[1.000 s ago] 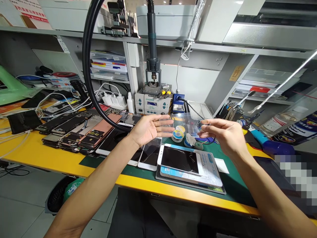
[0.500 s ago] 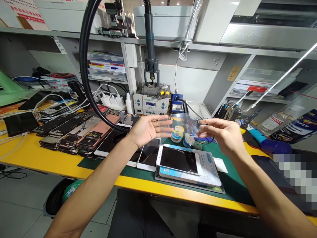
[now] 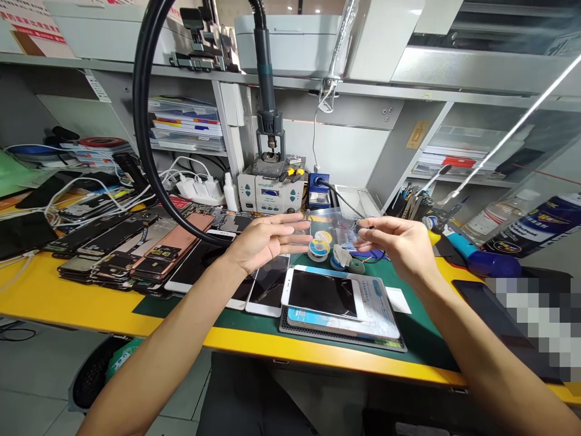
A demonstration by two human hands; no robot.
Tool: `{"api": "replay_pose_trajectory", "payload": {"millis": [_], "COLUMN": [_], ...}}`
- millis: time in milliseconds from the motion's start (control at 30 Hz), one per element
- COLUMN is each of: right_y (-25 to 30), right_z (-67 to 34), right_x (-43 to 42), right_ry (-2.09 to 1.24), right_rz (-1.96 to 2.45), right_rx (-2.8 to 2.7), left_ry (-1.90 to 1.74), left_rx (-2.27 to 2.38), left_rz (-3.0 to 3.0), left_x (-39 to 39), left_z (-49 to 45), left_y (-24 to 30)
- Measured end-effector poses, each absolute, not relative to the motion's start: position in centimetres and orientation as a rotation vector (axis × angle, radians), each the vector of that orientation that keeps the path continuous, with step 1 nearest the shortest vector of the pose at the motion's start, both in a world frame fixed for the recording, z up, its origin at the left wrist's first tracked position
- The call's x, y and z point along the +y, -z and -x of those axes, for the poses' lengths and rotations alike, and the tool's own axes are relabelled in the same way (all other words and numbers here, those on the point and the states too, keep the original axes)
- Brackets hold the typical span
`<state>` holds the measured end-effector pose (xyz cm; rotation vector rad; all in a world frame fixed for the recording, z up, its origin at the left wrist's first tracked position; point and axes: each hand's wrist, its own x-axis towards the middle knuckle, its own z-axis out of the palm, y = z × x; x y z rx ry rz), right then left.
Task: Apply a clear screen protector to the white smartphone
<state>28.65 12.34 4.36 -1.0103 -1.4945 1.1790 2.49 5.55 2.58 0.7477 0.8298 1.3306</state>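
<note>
My left hand [image 3: 264, 239] is spread open above the phones, its fingertips reaching toward a transparent plastic film [image 3: 333, 227]. My right hand [image 3: 399, 243] pinches the film's right edge between thumb and fingers. Under the film stand a solder wire spool [image 3: 318, 248] and a white-wrapped roll [image 3: 342, 257]. Below my hands, a white smartphone [image 3: 322, 293] with a dark screen lies on a printed card [image 3: 379, 309], which rests on a black perforated mat [image 3: 340, 339]. Another white phone [image 3: 267, 287] lies beside it, partly under my left wrist.
A green work mat [image 3: 426, 345] covers the yellow bench [image 3: 68, 303]. Many phone parts and boards [image 3: 136, 242] lie at left. A hot-air station [image 3: 267, 197] with a black hose [image 3: 140, 121] stands behind. A blue-handled tool [image 3: 481, 257] and a spray can [image 3: 531, 224] are at right.
The whole scene has shifted a little left in view as my head turns. My hands stay about the same distance apart, and the film stays between them.
</note>
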Motion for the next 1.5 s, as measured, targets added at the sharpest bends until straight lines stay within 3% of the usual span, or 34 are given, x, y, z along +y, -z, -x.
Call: {"api": "replay_pose_trajectory", "payload": {"millis": [900, 1233, 1333, 1500], "right_y": [-2.9, -3.8, -4.0, -4.5], "right_z": [-29.0, -29.4, -29.5, -29.5], "right_x": [12.8, 13.0, 13.5, 14.2], "right_ry": [-0.896, -0.752, -0.895, -1.453], "right_rz": [0.953, 0.930, 0.887, 0.748], "right_rx": [-1.761, -1.543, -1.459, -1.299], "left_ry": [-1.540, -1.562, -1.547, -1.526], "left_rx": [1.099, 1.083, 1.050, 1.002], "left_rz": [-1.071, -1.050, -1.006, -0.933], "left_x": [5.2, 5.0, 5.0, 5.1], "left_z": [-3.0, -3.0, -2.7, -2.4], "left_y": [-1.9, -2.5, -2.7, -2.7]}}
